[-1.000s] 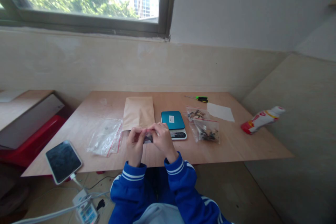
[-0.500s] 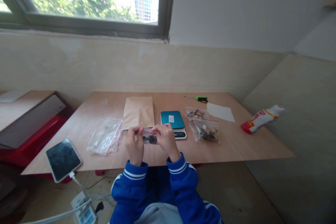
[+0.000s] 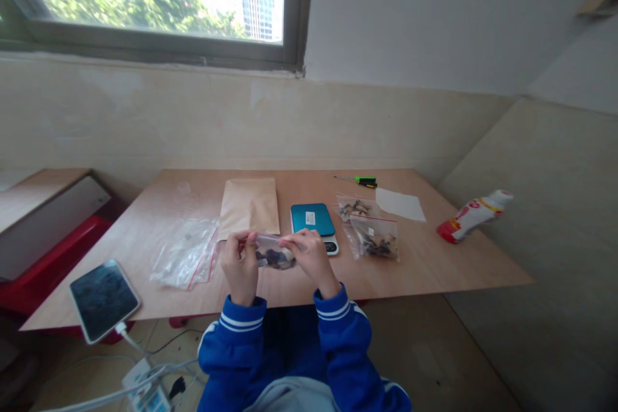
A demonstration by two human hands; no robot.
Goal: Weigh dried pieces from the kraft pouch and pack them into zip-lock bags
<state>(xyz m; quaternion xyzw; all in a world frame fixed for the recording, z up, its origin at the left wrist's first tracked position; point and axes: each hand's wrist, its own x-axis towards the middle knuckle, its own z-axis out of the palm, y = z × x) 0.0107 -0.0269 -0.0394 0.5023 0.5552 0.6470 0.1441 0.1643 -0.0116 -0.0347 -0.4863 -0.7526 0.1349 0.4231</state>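
A small clear zip bag (image 3: 275, 253) with dark pieces inside is held up over the table's front part. My left hand (image 3: 240, 265) pinches its left end, and my right hand (image 3: 309, 260) pinches the right end of its top edge. Just behind my right hand is a kitchen scale (image 3: 313, 219) with a teal top and a white label; its front panel is partly hidden by that hand. A brown paper envelope (image 3: 248, 206) lies behind my left hand. What the dark pieces are, I cannot make out.
Left of my hands lie clear, red-edged zip bags (image 3: 186, 252) and a tablet (image 3: 105, 300) with a cable. To the right are filled bags (image 3: 374, 237), a green-black screwdriver (image 3: 365, 181), white paper (image 3: 400, 205) and a red-white bottle (image 3: 473, 217) near the table's right edge.
My hands have moved slightly apart, and the bag is stretched wider, showing more of its dark contents. The whole view has shifted a little, so the table's things appear further left.
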